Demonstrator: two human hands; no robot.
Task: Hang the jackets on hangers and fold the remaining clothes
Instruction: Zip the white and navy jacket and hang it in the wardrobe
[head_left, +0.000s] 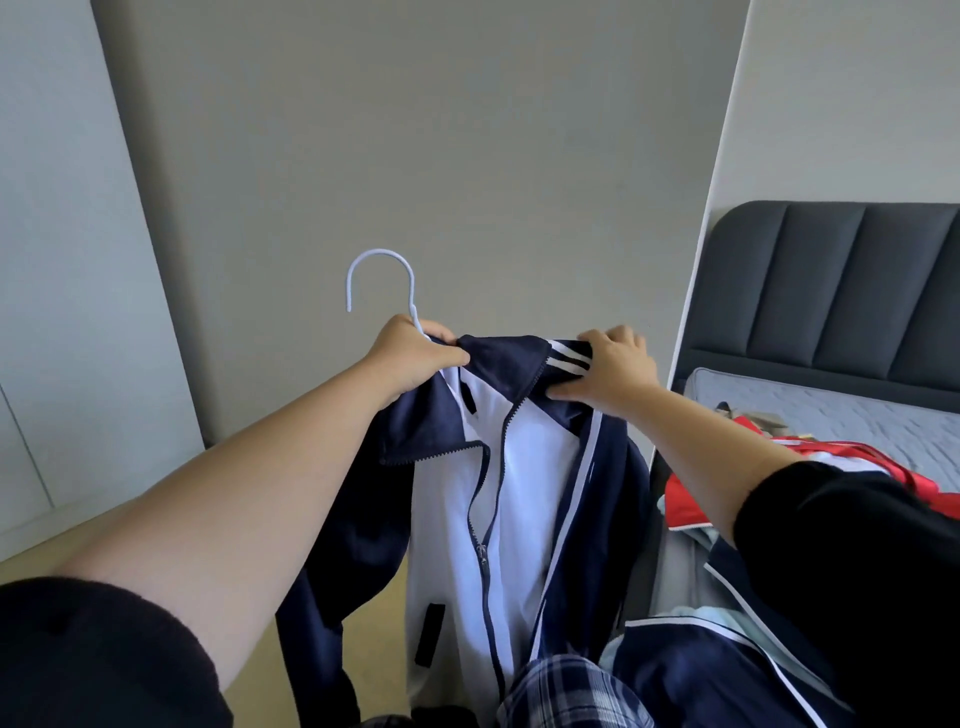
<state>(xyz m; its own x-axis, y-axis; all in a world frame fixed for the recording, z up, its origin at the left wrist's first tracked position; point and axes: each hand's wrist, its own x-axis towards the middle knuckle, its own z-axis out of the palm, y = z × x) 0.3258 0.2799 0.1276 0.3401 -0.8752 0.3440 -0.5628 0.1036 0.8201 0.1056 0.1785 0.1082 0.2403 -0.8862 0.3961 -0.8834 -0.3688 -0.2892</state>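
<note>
A navy and white zip jacket (519, 493) hangs in the air in front of me, its zip partly open. A pale blue hanger (382, 275) sticks up from its collar; only the hook shows, the rest is hidden inside the jacket. My left hand (415, 358) grips the hanger's neck together with the left side of the collar. My right hand (613, 369) pinches the right shoulder, at the white stripes. A red garment (691, 499) and another navy jacket (717, 670) lie on the bed at the right.
A bed with a grey quilted mattress (841, 415) and a dark padded headboard (841, 291) stands at the right. A grey wall (441, 156) faces me, with pale wardrobe doors (62, 260) at the left. Beige floor (395, 613) lies below.
</note>
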